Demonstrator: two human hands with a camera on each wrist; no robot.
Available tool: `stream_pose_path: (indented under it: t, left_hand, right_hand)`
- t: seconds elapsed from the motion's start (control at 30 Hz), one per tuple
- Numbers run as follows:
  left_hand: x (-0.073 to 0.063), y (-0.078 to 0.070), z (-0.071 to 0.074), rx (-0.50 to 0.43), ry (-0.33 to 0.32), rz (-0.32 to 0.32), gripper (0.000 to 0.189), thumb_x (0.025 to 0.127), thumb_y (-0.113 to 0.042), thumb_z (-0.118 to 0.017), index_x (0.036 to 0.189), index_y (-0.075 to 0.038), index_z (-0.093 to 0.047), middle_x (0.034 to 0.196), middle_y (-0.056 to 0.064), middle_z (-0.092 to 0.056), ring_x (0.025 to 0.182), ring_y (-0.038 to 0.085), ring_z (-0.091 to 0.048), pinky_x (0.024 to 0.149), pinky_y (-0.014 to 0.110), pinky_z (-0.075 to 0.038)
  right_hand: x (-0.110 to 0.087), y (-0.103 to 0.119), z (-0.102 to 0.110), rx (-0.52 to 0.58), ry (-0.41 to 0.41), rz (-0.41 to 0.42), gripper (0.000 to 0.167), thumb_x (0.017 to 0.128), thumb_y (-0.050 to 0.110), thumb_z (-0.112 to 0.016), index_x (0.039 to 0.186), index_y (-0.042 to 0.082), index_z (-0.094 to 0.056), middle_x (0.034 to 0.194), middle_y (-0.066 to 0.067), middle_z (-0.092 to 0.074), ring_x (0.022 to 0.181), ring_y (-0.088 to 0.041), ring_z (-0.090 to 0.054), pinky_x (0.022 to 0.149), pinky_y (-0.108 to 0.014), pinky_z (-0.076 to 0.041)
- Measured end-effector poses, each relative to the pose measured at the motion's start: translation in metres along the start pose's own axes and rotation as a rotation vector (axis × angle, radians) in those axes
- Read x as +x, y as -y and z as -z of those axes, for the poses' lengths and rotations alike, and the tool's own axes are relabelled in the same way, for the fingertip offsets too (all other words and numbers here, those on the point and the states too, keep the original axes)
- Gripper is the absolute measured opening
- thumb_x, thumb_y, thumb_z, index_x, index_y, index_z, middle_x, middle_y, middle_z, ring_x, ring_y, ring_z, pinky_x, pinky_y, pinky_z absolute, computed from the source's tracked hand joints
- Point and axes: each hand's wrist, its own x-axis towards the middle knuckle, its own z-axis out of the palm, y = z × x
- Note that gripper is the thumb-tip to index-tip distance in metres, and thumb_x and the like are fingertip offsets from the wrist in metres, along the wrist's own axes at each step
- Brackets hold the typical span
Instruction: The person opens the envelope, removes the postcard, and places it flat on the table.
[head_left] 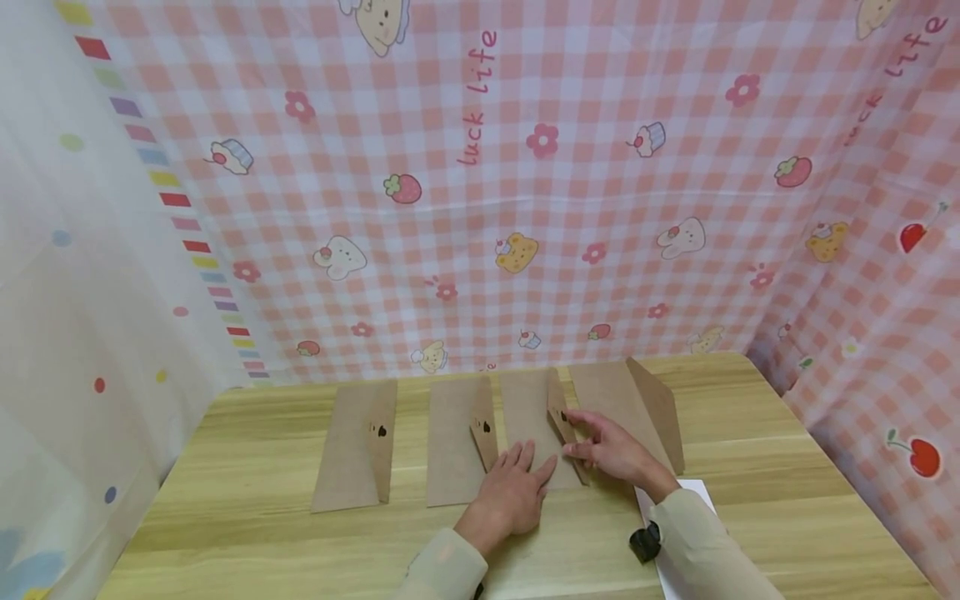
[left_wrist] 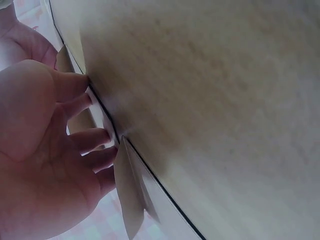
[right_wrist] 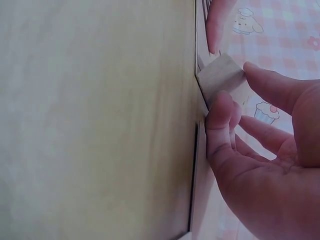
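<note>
Several brown kraft-paper envelopes lie in a row on the table. My left hand point(head_left: 513, 493) rests with spread, straight fingers on the lower part of the third envelope point(head_left: 525, 417) from the left. Beside it, my right hand point(head_left: 611, 450) touches that envelope's raised flap point(right_wrist: 220, 75) with thumb and forefinger apart. The second envelope point(head_left: 450, 442), its flap point(head_left: 483, 429) partly lifted, is just left of my left hand. At far left is the first envelope point(head_left: 341, 450). Past my right hand, the rightmost envelope point(head_left: 611, 400) has its flap point(head_left: 660, 408) spread outward.
A white sheet point(head_left: 693, 487) lies partly under my right forearm at the table's front right. The wooden table point(head_left: 247, 467) meets a pink checked curtain point(head_left: 450, 225) at the back. Another printed cloth point(head_left: 877, 317) hangs along the right side.
</note>
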Motion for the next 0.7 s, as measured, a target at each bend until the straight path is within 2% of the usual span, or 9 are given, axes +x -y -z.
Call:
stream_pose_path:
  t: [0.53, 0.7]
  left_hand:
    - [0.0012, 0.0019, -0.0031, 0.017, -0.01, -0.002, 0.049, 0.105, -0.031, -0.045, 0.153, -0.031, -0.038, 0.161, 0.009, -0.03, 0.149, 0.026, -0.028, 0.119, 0.04, -0.029]
    - [0.0017, 0.0019, -0.0035, 0.014, -0.009, -0.006, 0.049, 0.105, -0.031, -0.045, 0.153, -0.03, -0.038, 0.161, 0.01, -0.03, 0.149, 0.026, -0.028, 0.119, 0.04, -0.029]
  right_hand:
    - [-0.0021, 0.004, 0.0016, -0.043, 0.025, -0.003, 0.058, 0.096, 0.008, -0.063, 0.148, -0.003, -0.039, 0.148, -0.028, -0.042, 0.072, -0.019, -0.059, 0.061, -0.028, -0.051]
    - [-0.0037, 0.0053, 0.0027, -0.062, 0.033, 0.014, 0.057, 0.097, 0.007, -0.061, 0.148, -0.004, -0.038, 0.151, -0.029, -0.039, 0.078, -0.018, -0.06, 0.066, -0.03, -0.053]
